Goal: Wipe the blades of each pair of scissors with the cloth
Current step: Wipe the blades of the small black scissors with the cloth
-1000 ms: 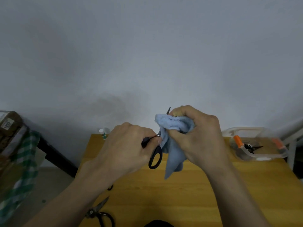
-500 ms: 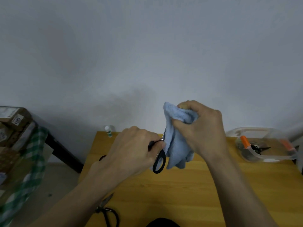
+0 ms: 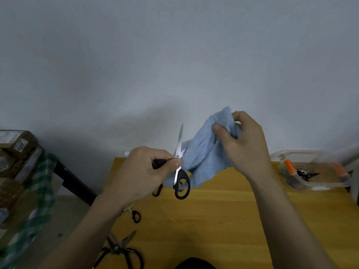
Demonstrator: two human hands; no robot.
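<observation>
My left hand [image 3: 147,169] grips black-handled scissors [image 3: 179,167] near the pivot, held above the wooden table [image 3: 223,220]. One silver blade points up, bare and clear of the cloth. My right hand [image 3: 240,142] pinches a light blue cloth [image 3: 202,156], lifted up and to the right of the blades; its lower part hangs behind the scissors. On the table lie small scissors [image 3: 133,213] under my left wrist and larger black scissors [image 3: 118,249] near the front edge.
A clear plastic container [image 3: 312,171] at the table's right back holds an orange-handled tool and small black scissors. Cardboard boxes [image 3: 13,152] and a green checked cloth [image 3: 37,200] stand left of the table. A wall is close behind.
My right hand drew the cloth up and to the right, off the blade, which is now bare. My left hand kept hold of the scissors.
</observation>
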